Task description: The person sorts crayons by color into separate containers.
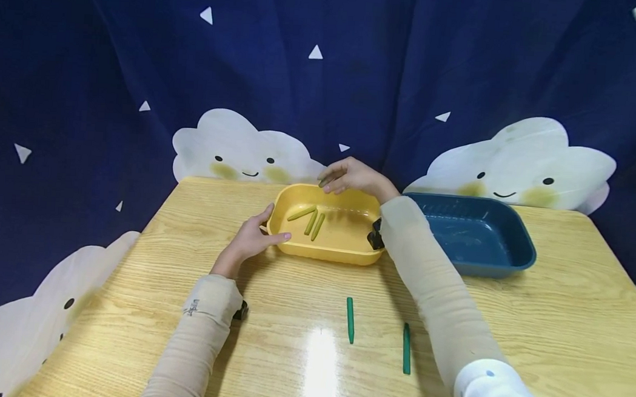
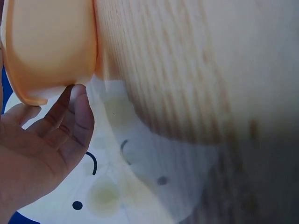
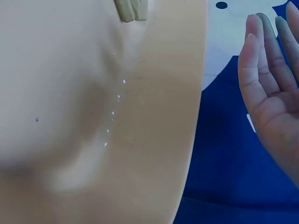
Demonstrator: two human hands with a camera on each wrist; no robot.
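Note:
A yellow plastic tray (image 1: 325, 255) stands at the back middle of the table, with three olive-yellow crayons (image 1: 318, 227) lying toward its left side. My left hand (image 1: 252, 237) grips the tray's left end, thumb over the near rim and fingers against the outer wall. In the left wrist view, the fingertips (image 2: 80, 93) meet the tray's underside edge. Above the tray's far rim hovers my right hand (image 1: 354, 177), fingers loosely bent and nothing held. The right wrist view shows that palm with greenish marks on the fingertips (image 3: 280, 28), beside the tray wall.
A dark blue tray (image 1: 483, 270) stands to the right of the yellow one, partly behind my right forearm. Two green crayons (image 1: 350, 320) lie apart on the wooden table (image 1: 125, 314) in front. A navy curtain (image 1: 281, 87) with clouds hangs behind the table.

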